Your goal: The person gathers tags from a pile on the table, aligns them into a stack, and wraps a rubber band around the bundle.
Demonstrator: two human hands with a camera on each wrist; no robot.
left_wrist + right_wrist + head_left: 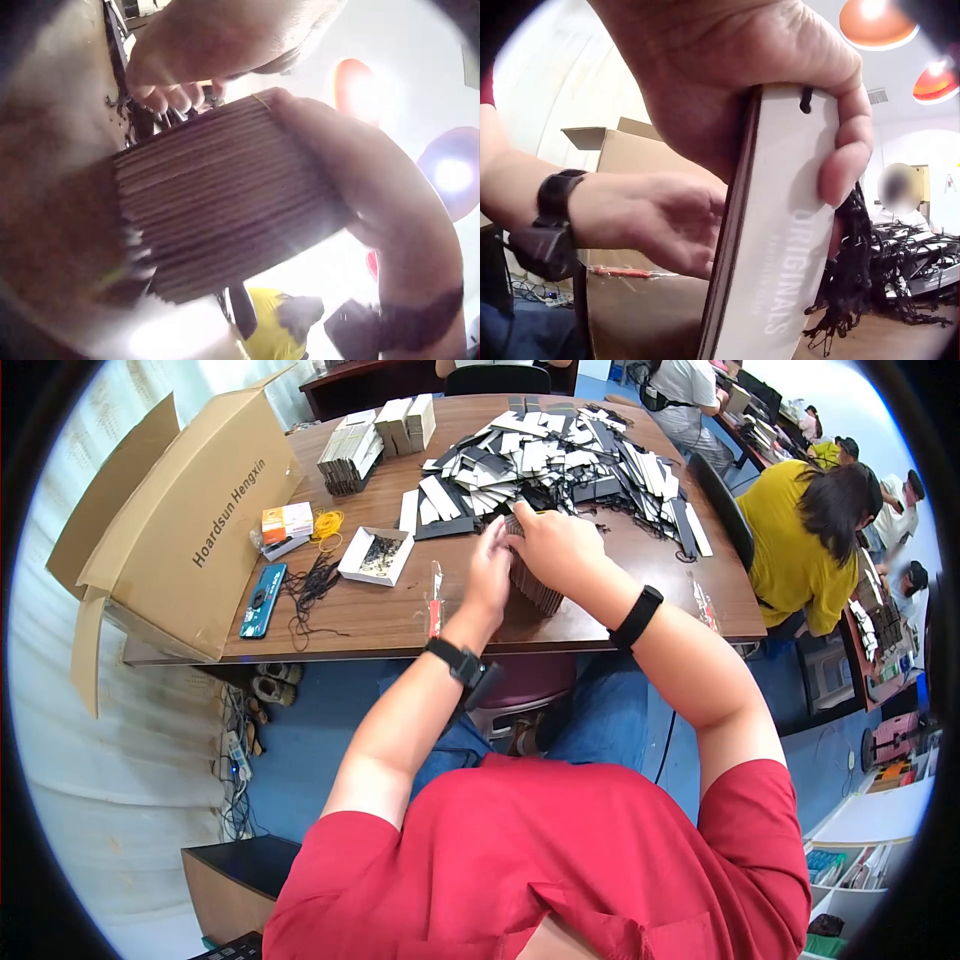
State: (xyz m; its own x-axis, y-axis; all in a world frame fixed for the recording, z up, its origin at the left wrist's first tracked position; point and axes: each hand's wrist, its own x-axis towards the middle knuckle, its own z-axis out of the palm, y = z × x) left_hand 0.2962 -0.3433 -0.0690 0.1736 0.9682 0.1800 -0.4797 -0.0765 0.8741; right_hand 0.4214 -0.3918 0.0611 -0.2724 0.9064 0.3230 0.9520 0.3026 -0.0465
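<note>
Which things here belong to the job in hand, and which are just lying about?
Likely part of the job:
stack of tags, gripped by the right hand
heap of loose tags
tag bundles
yellow bands; a similar one seems to cross the stack

Probably just lying about:
phone
shoes
power strip

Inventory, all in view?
table: 1, brown, centre
tag stack: 1, white-brown, near edge
tag pile: many, black-white, far side
tag bundles: several, pale, far left
carton: 1, brown, left end
packets: some, orange-white, beside carton
phone: 1, blue, beside carton
tray: 1, white, left half
small parts: many, dark, in tray
bands: several, yellow, beside tray
cords: several, black, beside phone
people: several, varied, background
lamps: 2+, red-orange, overhead
wristbands: 2, black, wrists
left grip: 1, beside tag stack
right grip: 1, holding tag stack
</note>
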